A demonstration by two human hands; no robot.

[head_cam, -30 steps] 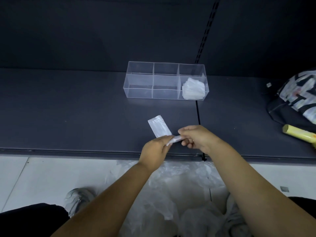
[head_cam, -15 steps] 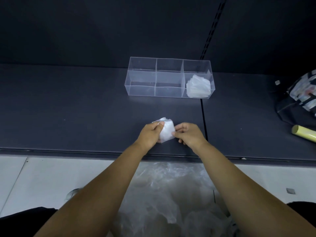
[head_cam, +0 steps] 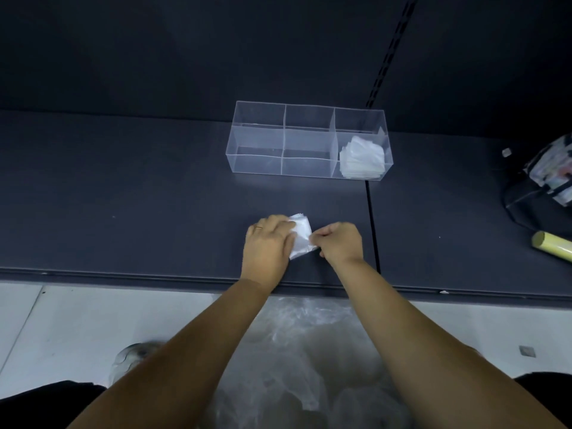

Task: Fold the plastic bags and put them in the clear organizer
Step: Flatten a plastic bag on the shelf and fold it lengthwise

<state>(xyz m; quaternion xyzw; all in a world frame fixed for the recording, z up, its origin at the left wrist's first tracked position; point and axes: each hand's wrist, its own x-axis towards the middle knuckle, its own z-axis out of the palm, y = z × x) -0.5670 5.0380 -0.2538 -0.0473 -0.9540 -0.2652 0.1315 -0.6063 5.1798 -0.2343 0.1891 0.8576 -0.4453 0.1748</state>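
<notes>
Left hand [head_cam: 268,243] presses flat, fingers straight, on the folded plastic bag [head_cam: 301,236] near the front edge of the dark shelf [head_cam: 154,196], while right hand [head_cam: 340,243] pinches its right side with curled fingers, both well in front of the clear organizer [head_cam: 257,140], whose right compartment holds a stack of folded bags [head_cam: 362,157].

Dim light, pale glare by the clear organizer [head_cam: 309,140], bowed wide-angle edges
</notes>
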